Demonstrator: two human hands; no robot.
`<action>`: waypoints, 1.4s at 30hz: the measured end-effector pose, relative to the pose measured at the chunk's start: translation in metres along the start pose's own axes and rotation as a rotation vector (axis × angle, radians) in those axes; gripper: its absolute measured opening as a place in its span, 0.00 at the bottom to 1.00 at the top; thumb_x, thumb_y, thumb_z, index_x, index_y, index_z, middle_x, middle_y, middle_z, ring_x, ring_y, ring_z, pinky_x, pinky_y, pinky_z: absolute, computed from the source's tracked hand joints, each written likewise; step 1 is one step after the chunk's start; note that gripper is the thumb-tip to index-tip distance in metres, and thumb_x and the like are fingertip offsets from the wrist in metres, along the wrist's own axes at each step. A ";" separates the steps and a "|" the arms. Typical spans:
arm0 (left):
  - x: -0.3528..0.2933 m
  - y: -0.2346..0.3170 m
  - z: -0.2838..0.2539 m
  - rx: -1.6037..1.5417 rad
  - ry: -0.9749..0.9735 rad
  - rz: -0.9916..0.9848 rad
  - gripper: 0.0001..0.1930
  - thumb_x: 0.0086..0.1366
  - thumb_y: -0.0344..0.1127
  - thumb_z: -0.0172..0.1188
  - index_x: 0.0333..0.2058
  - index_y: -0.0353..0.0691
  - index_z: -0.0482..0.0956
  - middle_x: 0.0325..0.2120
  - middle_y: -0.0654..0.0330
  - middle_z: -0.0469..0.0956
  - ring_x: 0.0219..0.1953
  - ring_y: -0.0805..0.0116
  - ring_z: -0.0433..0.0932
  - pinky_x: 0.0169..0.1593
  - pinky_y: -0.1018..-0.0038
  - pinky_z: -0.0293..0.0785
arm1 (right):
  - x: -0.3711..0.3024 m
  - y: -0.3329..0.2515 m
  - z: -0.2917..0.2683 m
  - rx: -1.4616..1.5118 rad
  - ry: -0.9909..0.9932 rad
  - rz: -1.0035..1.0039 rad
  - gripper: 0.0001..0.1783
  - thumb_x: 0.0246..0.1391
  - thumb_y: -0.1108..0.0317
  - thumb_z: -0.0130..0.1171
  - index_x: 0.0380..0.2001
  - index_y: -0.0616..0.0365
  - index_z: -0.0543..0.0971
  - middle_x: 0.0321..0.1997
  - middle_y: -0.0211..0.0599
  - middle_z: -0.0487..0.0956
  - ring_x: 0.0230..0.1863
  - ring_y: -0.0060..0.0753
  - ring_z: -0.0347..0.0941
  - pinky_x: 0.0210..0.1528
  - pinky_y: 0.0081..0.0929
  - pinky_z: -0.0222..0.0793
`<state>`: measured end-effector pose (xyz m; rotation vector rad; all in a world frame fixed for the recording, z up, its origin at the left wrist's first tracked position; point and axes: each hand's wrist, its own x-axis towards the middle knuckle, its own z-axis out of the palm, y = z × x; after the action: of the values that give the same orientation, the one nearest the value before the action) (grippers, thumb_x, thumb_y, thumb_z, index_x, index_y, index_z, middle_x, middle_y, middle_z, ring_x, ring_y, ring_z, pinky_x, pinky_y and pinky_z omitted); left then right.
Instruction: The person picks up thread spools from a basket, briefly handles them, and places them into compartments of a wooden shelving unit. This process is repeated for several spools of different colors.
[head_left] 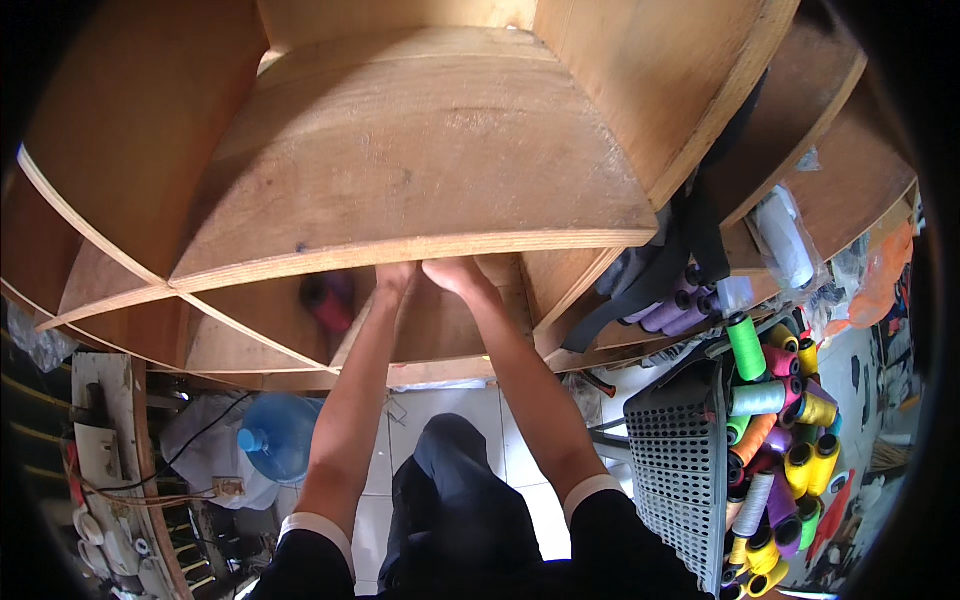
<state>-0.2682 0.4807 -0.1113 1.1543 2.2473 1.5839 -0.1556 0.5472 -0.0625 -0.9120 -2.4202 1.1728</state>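
Observation:
Both my arms reach into a lower compartment of a wooden shelf unit [420,170]. My left hand [397,273] is under the front edge of the shelf board, with only its wrist and back partly showing. Close beside it on the right, my right hand [449,273] bends inward toward the left one. The board hides the fingers of both hands, so whether they hold anything does not show. To the left of my left hand, a dark red thread spool [330,303] lies in the shadow of the compartment.
At right, a grey perforated basket [675,470] stands beside many coloured thread spools [785,440]. Purple spools [668,315] and dark cloth [655,270] lie on a shelf. A blue water jug [283,437] sits on the floor at left, near cables and a worn wooden frame [140,470].

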 end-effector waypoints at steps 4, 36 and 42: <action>-0.002 0.024 -0.009 0.196 -0.052 0.029 0.16 0.65 0.39 0.52 0.44 0.34 0.78 0.44 0.49 0.79 0.48 0.53 0.76 0.53 0.63 0.69 | -0.018 -0.013 -0.020 0.021 0.041 -0.038 0.28 0.46 0.73 0.55 0.55 0.62 0.71 0.61 0.55 0.69 0.66 0.53 0.59 0.68 0.40 0.54; 0.001 -0.007 -0.006 0.139 -0.107 0.094 0.19 0.66 0.41 0.53 0.50 0.33 0.74 0.50 0.47 0.75 0.53 0.54 0.72 0.56 0.63 0.66 | 0.004 0.001 -0.004 -0.191 0.085 -0.075 0.25 0.47 0.77 0.52 0.53 0.60 0.74 0.58 0.51 0.72 0.64 0.52 0.62 0.68 0.42 0.54; 0.008 0.011 0.018 0.164 -0.232 0.109 0.27 0.68 0.50 0.48 0.59 0.39 0.68 0.62 0.46 0.64 0.64 0.51 0.61 0.66 0.59 0.55 | -0.013 0.013 -0.002 -0.121 0.283 -0.105 0.25 0.50 0.75 0.54 0.54 0.58 0.73 0.60 0.51 0.71 0.65 0.52 0.61 0.68 0.45 0.53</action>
<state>-0.2593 0.5005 -0.1073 1.4441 2.2260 1.2431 -0.1396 0.5460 -0.0720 -0.9053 -2.2956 0.8071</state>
